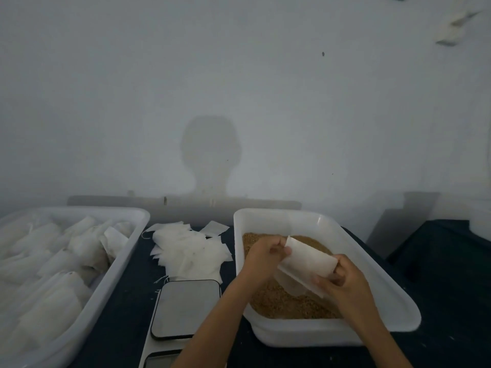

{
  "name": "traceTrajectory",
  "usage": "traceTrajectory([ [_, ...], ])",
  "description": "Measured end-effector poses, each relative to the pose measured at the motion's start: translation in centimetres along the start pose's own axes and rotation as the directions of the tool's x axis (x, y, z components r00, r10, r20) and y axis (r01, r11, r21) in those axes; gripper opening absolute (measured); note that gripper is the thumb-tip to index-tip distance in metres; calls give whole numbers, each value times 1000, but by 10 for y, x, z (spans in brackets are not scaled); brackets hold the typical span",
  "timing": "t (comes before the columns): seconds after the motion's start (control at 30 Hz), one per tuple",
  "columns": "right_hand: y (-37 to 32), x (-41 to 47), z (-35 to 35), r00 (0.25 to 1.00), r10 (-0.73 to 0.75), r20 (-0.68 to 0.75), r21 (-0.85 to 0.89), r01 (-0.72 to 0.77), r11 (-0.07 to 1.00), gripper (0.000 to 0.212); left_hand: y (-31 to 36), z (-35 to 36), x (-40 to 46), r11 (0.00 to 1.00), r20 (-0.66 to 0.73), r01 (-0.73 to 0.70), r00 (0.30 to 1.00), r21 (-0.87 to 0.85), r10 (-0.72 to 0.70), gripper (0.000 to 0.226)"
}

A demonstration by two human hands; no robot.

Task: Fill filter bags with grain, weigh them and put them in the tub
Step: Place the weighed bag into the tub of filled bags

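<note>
A white filter bag (308,261) hangs over the brown grain (281,301) in the white tub (372,261) on the right. My left hand (265,257) pinches the bag's far corner. My right hand (342,280) grips its near end, fingers curled round the edge. A second thin white layer shows just below the bag, above the grain. The scale (186,309) lies in front of a loose pile of empty filter bags (188,251). On the left stands a long white tub (127,261) holding several filled bags (53,261).
The table top (438,261) is dark. A pale wall rises right behind the tubs, with the shadow of a head on it. A grey panel (403,221) leans at the back right. The scale's display end (162,359) reaches the bottom edge of the view.
</note>
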State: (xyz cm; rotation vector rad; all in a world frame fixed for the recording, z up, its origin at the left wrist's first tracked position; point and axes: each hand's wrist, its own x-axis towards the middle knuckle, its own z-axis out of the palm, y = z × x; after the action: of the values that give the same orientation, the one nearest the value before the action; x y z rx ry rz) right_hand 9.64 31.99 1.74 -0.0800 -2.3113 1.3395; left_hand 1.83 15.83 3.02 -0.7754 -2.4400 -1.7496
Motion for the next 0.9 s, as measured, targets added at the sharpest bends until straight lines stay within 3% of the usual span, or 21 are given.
traceTrajectory([
  [0.23,-4,10,1,946,142,290,-27,-140,990,34,15,-12,9,934,262,-249,948,256,181,28],
  [0.37,-12,20,9,935,152,319,26,-170,985,24,29,-20,13,798,437,-410,875,441,208,18],
  [0.47,-17,22,15,945,145,292,62,-170,984,12,31,-27,11,776,464,-426,864,465,196,14],
  [0.53,-22,21,19,968,128,216,124,-157,980,12,25,-29,6,834,372,-375,901,405,224,8],
  [0.57,-25,21,21,977,127,170,173,-157,972,12,21,-31,2,894,261,-311,937,323,231,7],
  [0.63,-34,18,28,986,131,101,289,-155,945,13,11,-35,-9,989,13,-143,990,35,143,23],
  [0.7,-43,13,38,989,136,53,384,-146,912,15,2,-40,-21,983,-97,-60,994,-176,44,28],
  [0.8,-59,5,61,990,140,5,466,-126,876,14,-10,-48,-40,975,-203,-96,978,-201,54,8],
  [0.9,-77,-4,89,988,155,21,535,-143,833,13,-12,-64,-58,959,-361,-160,930,-235,67,13],
])
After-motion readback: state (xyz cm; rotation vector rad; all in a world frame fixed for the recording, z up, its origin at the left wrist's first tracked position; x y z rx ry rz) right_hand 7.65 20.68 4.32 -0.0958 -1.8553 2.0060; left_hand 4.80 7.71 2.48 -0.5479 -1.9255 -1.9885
